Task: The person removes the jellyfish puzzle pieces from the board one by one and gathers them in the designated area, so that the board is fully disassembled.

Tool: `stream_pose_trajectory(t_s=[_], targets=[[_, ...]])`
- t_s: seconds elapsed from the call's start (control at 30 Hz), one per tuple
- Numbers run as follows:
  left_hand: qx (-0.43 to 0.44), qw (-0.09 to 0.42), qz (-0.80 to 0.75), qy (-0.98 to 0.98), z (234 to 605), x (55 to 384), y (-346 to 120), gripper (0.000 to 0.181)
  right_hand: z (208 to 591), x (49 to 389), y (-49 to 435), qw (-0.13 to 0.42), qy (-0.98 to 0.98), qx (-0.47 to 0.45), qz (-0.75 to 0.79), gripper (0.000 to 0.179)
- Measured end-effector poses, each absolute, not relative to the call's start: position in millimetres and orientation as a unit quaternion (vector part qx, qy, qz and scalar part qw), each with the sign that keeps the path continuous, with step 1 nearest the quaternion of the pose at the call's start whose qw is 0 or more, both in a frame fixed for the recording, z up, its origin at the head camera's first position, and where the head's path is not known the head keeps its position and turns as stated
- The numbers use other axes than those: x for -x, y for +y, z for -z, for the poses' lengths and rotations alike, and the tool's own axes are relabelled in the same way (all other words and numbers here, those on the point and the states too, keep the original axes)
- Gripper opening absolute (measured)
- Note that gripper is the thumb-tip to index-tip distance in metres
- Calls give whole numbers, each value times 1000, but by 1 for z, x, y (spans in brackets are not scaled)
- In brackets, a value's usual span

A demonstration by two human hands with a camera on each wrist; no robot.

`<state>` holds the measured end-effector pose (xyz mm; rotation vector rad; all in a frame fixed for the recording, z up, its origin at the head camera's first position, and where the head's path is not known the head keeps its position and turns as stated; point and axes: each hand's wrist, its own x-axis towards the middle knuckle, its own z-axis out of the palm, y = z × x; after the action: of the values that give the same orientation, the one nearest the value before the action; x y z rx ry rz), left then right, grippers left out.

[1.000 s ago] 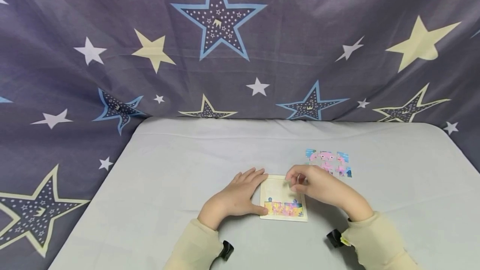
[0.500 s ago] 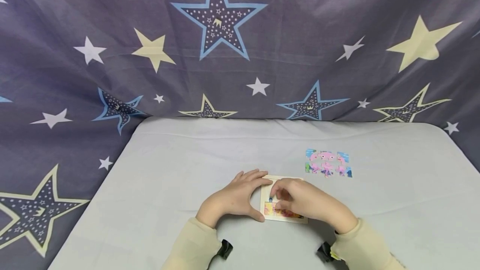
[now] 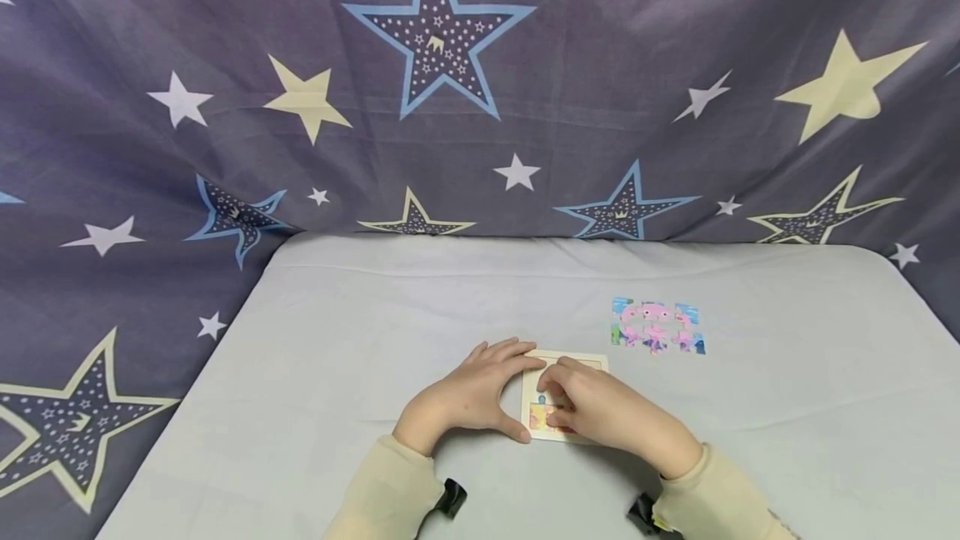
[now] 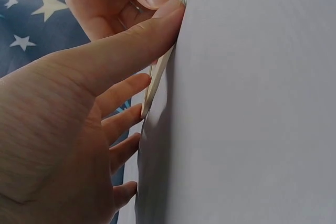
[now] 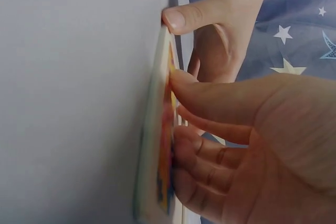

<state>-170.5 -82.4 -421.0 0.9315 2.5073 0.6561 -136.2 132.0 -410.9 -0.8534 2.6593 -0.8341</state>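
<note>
A shallow pale tray (image 3: pixel 527 382) lies on the bed-like grey surface, with joined puzzle pieces (image 3: pixel 541 417) in yellow and pink along its near side. My left hand (image 3: pixel 474 394) spans the tray's left side, thumb at the near corner and fingers spread toward the far one. Over the tray is my right hand (image 3: pixel 600 407), its thumb tip on the printed pieces and its fingers lightly bent over them. Nothing shows between thumb and fingers in the right wrist view, where the pieces (image 5: pixel 165 145) run along the tray's edge. The right hand hides most of the tray's interior.
Several loose puzzle pieces (image 3: pixel 655 312), printed pink and blue, lie grouped beyond the tray to the right. Behind the grey surface (image 3: pixel 360 307) hangs a dark curtain (image 3: pixel 562 98) with stars. Black straps with small devices sit at both sleeves.
The right hand has come down and left from over the tray's far right onto the pieces, uncovering the loose group. The left hand has stayed at the tray's left side, shifting only slightly.
</note>
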Motion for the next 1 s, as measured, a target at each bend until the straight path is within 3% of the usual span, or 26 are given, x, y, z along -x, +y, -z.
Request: stream_pose_trajectory(t_s=[0.4, 1.0], targets=[[-335, 192, -233, 892, 420, 171, -83, 90, 414, 136, 130, 81, 904, 318, 276, 23], [-333, 195, -238, 891, 421, 171, -83, 88, 416, 136, 127, 85, 903, 303, 294, 28]])
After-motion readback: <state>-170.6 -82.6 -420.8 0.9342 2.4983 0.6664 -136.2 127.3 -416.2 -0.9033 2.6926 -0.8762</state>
